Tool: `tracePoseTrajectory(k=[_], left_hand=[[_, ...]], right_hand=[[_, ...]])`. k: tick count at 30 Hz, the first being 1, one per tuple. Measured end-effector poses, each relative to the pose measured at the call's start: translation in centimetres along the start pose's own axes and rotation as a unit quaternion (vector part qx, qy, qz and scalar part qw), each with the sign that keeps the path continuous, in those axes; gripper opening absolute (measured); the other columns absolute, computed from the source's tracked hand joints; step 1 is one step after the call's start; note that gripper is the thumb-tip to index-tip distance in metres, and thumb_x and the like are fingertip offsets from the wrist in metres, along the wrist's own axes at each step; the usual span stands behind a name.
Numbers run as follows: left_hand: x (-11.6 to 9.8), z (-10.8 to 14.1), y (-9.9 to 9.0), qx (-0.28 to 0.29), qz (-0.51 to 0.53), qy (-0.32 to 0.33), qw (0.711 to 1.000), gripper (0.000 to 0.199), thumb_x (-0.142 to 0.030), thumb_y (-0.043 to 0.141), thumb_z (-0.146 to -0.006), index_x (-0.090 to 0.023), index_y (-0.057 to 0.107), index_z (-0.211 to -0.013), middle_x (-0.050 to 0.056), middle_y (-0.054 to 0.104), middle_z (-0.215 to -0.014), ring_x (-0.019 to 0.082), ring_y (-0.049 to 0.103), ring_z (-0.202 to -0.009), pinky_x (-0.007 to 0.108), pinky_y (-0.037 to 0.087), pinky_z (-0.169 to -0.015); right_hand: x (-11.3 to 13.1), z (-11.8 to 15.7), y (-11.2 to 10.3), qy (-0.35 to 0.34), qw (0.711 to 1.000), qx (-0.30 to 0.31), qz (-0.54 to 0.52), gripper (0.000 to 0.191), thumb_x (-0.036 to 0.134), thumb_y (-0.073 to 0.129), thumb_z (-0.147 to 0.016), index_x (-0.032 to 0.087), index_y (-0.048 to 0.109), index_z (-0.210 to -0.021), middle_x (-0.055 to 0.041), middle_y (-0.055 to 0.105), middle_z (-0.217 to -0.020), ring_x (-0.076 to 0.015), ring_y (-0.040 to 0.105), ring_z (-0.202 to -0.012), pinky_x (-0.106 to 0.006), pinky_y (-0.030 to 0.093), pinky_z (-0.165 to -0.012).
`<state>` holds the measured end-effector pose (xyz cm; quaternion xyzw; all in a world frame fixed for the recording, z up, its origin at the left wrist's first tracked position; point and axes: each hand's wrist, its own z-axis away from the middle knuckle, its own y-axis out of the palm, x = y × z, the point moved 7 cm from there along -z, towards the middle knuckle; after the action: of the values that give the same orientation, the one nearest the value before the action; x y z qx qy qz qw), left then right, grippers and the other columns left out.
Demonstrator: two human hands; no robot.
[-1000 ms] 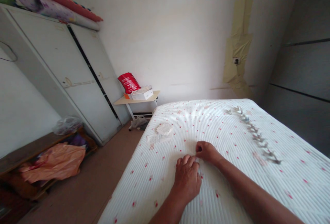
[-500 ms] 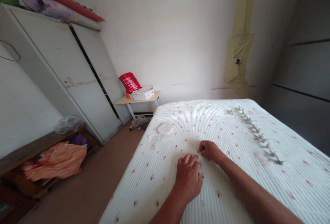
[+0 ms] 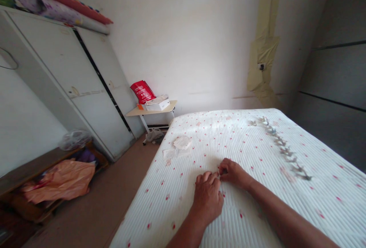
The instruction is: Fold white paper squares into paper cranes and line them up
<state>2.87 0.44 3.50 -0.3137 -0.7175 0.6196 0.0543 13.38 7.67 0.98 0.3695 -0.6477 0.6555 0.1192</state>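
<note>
head view: the spotted bed (image 3: 211, 133) has a small table (image 3: 134, 111) beyond its far left corner. at the bed's near middle, the left hand (image 3: 207, 194) lies palm down, fingers bent; the right hand (image 3: 231, 172) curls beside it. what either grips, i cannot tell. printed papers (image 3: 182, 142) lie bed-left, small greyish pieces (image 3: 286, 151) in a row bed-right.

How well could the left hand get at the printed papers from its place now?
Probably yes: the left hand seems near the printed papers, and only the spotted cover shows between them.
</note>
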Motion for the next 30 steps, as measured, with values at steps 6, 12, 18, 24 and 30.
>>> tracePoseTrajectory(k=[6, 12, 18, 24, 30], left_hand=[[0.0, 0.0, 0.0, -0.005, 0.006, 0.002, 1.000, 0.025, -0.013, 0.043, -0.075, -0.019, 0.057, -0.096, 0.003, 0.053, -0.123, 0.022, 0.040, -0.111, 0.041, 0.031, -0.094], [0.0, 0.1, 0.0, -0.006, 0.007, 0.005, 1.000, 0.024, -0.014, 0.043, -0.076, -0.019, 0.057, -0.094, 0.003, 0.052, -0.125, 0.022, 0.041, -0.111, 0.041, 0.031, -0.094], [0.0, 0.1, 0.0, 0.004, -0.002, -0.002, 1.000, 0.024, -0.015, 0.043, -0.077, -0.020, 0.058, -0.096, 0.003, 0.052, -0.125, 0.022, 0.041, -0.111, 0.041, 0.030, -0.094], [-0.1, 0.0, -0.1, 0.003, -0.006, -0.002, 1.000, 0.025, -0.015, 0.043, -0.077, -0.020, 0.058, -0.096, 0.003, 0.052, -0.124, 0.022, 0.040, -0.112, 0.041, 0.030, -0.095], [0.1, 0.1, 0.0, -0.005, 0.001, -0.006, 1.000, 0.027, -0.014, 0.045, -0.076, -0.022, 0.059, -0.098, 0.002, 0.053, -0.125, 0.022, 0.041, -0.111, 0.041, 0.030, -0.094]], right_hand=[[0.4, 0.0, 0.1, 0.002, 1.000, 0.007, 0.008, 0.010, 0.008, 0.057, -0.061, 0.016, 0.062, -0.060, -0.0010, 0.055, -0.077, -0.0122, 0.054, -0.072, -0.020, 0.039, -0.065], [0.2, -0.2, -0.1, 0.023, 0.999, 0.013, 0.031, 0.018, 0.002, 0.049, -0.059, 0.016, 0.061, -0.058, -0.0018, 0.057, -0.075, -0.0121, 0.054, -0.070, -0.020, 0.039, -0.063], [-0.4, 0.1, -0.4, 0.004, 1.000, 0.013, -0.002, 0.023, 0.003, 0.048, -0.062, 0.017, 0.062, -0.073, -0.0021, 0.059, -0.081, -0.0128, 0.055, -0.074, -0.021, 0.040, -0.067], [-0.7, 0.2, 0.0, 0.025, 0.998, -0.049, 0.032, 0.012, 0.012, 0.052, -0.068, 0.016, 0.060, -0.076, -0.0026, 0.057, -0.079, -0.0128, 0.053, -0.072, -0.022, 0.040, -0.067], [-0.7, 0.2, -0.3, 0.016, 0.998, -0.049, 0.035, 0.018, 0.006, 0.046, -0.069, 0.016, 0.060, -0.077, -0.0034, 0.058, -0.081, -0.0130, 0.056, -0.076, -0.022, 0.041, -0.070]])
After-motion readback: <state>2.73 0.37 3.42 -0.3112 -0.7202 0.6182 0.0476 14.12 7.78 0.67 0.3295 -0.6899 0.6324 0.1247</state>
